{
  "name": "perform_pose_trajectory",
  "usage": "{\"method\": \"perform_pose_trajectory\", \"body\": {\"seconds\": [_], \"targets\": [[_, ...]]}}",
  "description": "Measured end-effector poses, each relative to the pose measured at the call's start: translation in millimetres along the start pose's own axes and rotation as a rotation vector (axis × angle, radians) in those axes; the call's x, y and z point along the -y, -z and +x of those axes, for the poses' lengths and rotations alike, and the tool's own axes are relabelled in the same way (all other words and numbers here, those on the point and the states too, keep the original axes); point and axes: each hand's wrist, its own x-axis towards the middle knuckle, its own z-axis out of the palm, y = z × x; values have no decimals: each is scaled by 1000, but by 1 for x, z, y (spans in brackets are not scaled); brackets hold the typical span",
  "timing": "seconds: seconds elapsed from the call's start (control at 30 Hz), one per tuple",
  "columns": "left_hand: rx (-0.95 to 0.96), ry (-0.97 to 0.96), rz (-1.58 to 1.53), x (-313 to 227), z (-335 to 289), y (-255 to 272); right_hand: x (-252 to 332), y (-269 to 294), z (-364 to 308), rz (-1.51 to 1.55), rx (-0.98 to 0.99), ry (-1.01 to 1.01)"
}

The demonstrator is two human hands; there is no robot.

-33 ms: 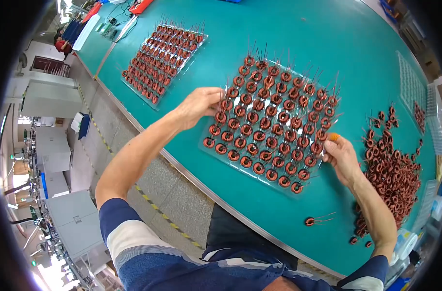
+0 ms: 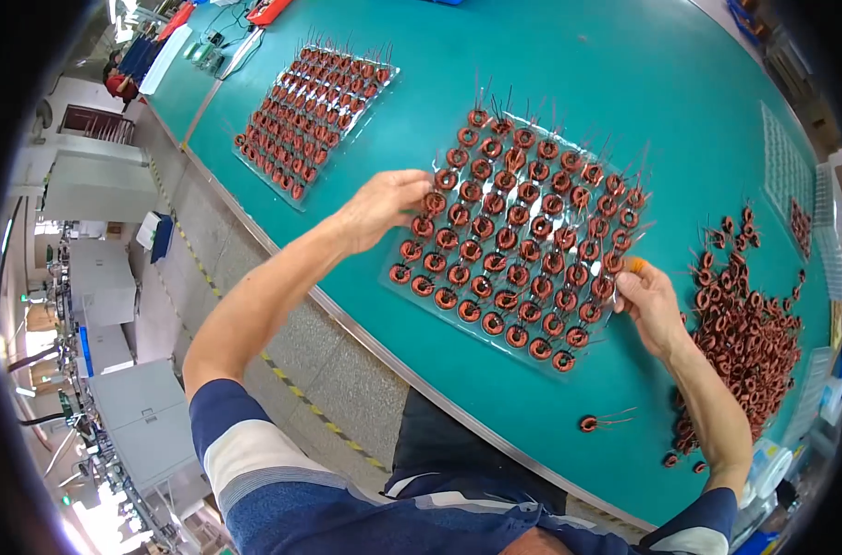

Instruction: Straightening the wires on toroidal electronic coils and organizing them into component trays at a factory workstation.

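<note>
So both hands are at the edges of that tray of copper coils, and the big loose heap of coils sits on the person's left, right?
Not quite: the loose heap of coils lies on the person's right, beyond the right hand. The head view shows it. The rest holds: the left hand and right hand are at opposite edges of the tray of copper coils.

Far coil tray — green table

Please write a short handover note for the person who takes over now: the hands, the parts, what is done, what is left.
Left hand: fingers on the left edge of the near tray, at a coil.
Right hand: at the tray's right edge, fingertips on a coil.
Done: near tray looks full of copper coils; far tray full too.
Left: loose coil pile at right; one stray coil near the table edge.
</note>
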Motion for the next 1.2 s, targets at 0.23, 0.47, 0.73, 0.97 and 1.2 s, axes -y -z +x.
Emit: {"method": "perform_pose_trajectory", "body": {"seconds": [0.23,0.47,0.73,0.97,1.2], "targets": [[-31,-24,-180,0,-6,3,22,-15,-10,-64,-31,66],[-112,-213,-148,-48,-29,53,58,-52,14,47,8,189],[-290,-181,108,-61,59,109,1,-94,142,204,213,341],[-495,-134,389,-41,99,170,-22,-144,213,130,201,334],[-457,-93,444,-32,146,201,4,-142,213,-240,185,325]]}}
